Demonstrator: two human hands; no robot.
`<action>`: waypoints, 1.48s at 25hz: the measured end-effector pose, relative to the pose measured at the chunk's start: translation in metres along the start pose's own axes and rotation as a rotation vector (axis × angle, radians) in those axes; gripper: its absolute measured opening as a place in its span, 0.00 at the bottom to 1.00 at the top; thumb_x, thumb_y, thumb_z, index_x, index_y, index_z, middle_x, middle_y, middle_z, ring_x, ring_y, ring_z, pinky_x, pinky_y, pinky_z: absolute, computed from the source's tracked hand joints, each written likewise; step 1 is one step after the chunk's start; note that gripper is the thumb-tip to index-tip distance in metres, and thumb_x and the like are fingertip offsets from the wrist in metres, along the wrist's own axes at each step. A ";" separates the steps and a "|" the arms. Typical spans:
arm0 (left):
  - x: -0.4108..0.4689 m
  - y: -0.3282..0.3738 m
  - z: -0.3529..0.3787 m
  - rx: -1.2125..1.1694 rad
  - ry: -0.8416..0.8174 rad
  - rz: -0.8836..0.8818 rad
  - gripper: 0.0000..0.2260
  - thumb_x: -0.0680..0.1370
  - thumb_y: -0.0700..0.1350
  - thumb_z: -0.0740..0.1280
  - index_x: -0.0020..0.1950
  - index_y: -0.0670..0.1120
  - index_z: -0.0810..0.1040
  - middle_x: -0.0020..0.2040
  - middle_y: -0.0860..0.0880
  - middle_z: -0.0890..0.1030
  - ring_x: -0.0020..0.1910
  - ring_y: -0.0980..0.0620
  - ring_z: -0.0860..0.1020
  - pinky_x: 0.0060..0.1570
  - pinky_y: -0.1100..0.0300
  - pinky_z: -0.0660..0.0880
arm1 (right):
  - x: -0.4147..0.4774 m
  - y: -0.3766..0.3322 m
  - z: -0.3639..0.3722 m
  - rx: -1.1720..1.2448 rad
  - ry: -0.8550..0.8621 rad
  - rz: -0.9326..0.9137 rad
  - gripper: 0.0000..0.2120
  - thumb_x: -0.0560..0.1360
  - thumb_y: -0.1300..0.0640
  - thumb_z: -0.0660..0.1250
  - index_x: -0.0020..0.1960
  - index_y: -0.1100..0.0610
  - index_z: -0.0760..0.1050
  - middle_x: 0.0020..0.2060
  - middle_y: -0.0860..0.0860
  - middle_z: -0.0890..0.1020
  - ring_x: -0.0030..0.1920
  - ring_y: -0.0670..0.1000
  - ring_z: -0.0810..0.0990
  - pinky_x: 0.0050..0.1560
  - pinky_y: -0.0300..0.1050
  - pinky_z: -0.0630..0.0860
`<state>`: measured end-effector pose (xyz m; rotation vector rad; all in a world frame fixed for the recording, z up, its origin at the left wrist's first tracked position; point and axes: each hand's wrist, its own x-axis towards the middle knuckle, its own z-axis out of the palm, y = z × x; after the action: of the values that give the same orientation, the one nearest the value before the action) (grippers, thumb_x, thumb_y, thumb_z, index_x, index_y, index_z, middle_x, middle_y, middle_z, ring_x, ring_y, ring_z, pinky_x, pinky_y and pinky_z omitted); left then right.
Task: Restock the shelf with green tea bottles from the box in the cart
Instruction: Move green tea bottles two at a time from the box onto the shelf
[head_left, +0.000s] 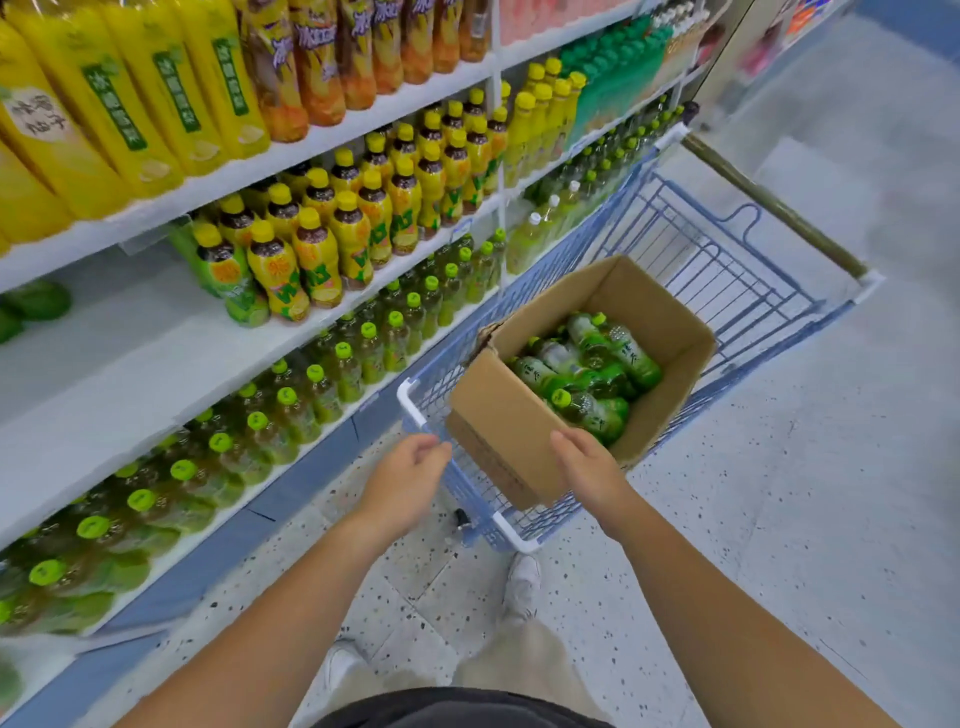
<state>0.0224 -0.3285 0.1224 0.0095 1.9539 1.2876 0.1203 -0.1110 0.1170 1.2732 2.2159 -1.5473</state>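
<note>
Cardboard box (498, 415) sits tilted in the blue cart (413, 408), green tea bottles (597, 364) lying inside. Your left hand (410, 467) hovers loosely curled, holding nothing, by the cart's corner; your right hand (587, 462) lies over the box's near rim, grip unclear.

Box (498, 415): matt brown corrugated cardboard. Green tea bottles (597, 364) inside: clear glossy plastic, shiny green film labels, smooth lime plastic caps. Cart (470, 493): blue-coated metal wire. Corner guard (410, 402), 9 o'clock of the box: smooth white plastic. Shelf (130, 364), 10 o'clock: smooth white painted surface. Floor (779, 519): speckled terrazzo, dull sheen.
</note>
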 end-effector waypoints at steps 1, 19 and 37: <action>0.009 0.010 0.016 -0.005 -0.019 0.016 0.18 0.83 0.56 0.61 0.71 0.51 0.72 0.64 0.54 0.75 0.62 0.52 0.75 0.59 0.55 0.72 | 0.009 0.002 -0.014 0.010 0.013 0.007 0.21 0.82 0.43 0.59 0.70 0.52 0.71 0.63 0.50 0.76 0.61 0.52 0.76 0.59 0.51 0.74; 0.185 0.126 0.226 0.021 -0.006 -0.173 0.26 0.83 0.60 0.58 0.78 0.49 0.65 0.72 0.52 0.72 0.64 0.52 0.73 0.61 0.57 0.69 | 0.250 0.035 -0.194 -0.193 -0.192 0.093 0.22 0.83 0.47 0.58 0.73 0.56 0.69 0.65 0.52 0.76 0.65 0.53 0.74 0.69 0.53 0.69; 0.378 0.057 0.233 0.366 -0.095 -0.515 0.21 0.79 0.59 0.63 0.59 0.42 0.78 0.56 0.41 0.79 0.52 0.43 0.78 0.47 0.56 0.71 | 0.446 0.035 -0.123 -0.109 -0.002 0.365 0.36 0.72 0.36 0.68 0.64 0.66 0.70 0.56 0.57 0.77 0.56 0.58 0.77 0.64 0.55 0.73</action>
<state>-0.1225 0.0317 -0.1006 -0.2321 1.9152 0.5809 -0.0947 0.2390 -0.0976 1.5337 1.8989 -1.2722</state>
